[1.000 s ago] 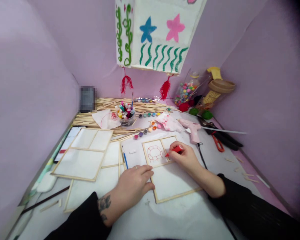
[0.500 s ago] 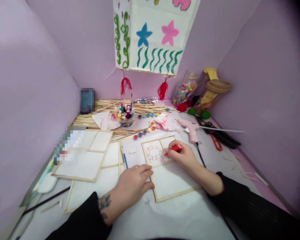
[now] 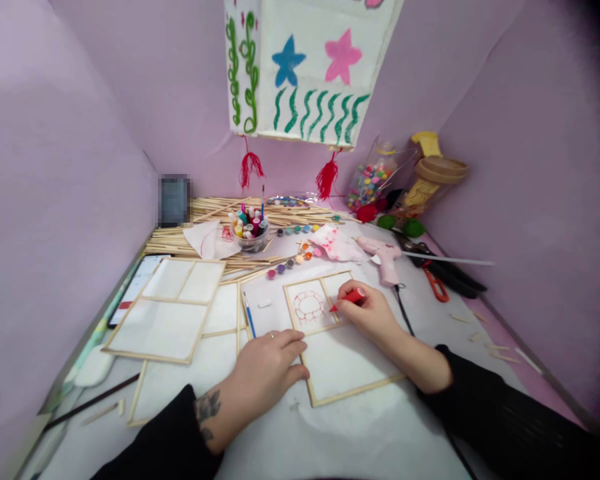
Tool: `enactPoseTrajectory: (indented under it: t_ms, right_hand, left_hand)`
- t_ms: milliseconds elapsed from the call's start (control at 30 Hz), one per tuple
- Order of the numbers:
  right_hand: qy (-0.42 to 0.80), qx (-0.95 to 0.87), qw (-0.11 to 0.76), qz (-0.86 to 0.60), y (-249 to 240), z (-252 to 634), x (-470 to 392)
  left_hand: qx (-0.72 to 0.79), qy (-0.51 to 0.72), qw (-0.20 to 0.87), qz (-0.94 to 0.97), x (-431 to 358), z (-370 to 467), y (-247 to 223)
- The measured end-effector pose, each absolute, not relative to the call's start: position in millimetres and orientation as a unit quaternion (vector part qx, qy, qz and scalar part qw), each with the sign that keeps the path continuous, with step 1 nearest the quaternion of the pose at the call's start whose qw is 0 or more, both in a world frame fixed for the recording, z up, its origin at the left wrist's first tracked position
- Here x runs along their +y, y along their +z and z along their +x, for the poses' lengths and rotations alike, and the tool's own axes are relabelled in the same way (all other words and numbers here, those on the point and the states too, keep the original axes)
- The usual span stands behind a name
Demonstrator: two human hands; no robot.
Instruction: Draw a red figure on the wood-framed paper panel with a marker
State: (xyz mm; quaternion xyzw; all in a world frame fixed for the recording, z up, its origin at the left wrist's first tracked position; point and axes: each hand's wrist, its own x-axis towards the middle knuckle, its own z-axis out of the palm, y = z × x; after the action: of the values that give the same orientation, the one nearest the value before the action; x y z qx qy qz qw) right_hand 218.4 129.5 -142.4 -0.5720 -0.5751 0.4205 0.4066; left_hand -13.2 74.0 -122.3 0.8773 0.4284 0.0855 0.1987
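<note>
Between the fingers of my right hand [image 3: 370,310] is a red marker [image 3: 353,300], its tip close to the paper, though I cannot tell whether it touches. Under it lies a wood-framed white paper panel [image 3: 350,367], with a red turtle-shell-like outline [image 3: 309,307] drawn in its upper left section. My left hand [image 3: 273,367] rests flat with fingers stretched out, the fingertips on the panel's left edge. Just left of this panel are a thin blue paintbrush [image 3: 250,315] and a small white piece [image 3: 265,305].
More framed panels [image 3: 173,327] overlap on the left, by a phone [image 3: 135,287]. Behind stand a cup of markers [image 3: 250,230], wooden sticks [image 3: 210,210] and paint pots [image 3: 290,265]. A pink glue gun [image 3: 387,260] and black-handled pliers [image 3: 453,277] lie right. A painted lantern [image 3: 315,73] hangs above.
The view has tilted down slightly, so the lantern sits a little higher. Both hands keep nearly the same place, and the red marker is still by the drawing.
</note>
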Motion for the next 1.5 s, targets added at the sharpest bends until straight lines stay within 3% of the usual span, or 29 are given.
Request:
enactPoseTrajectory:
  t_ms: [1500]
  right_hand:
    - [0.427, -0.565, 0.407, -0.576, -138.2, 219.0, 129.4]
  left_hand:
    - [0.432, 0.087, 0.208, 0.873, 75.4, -14.4, -123.3]
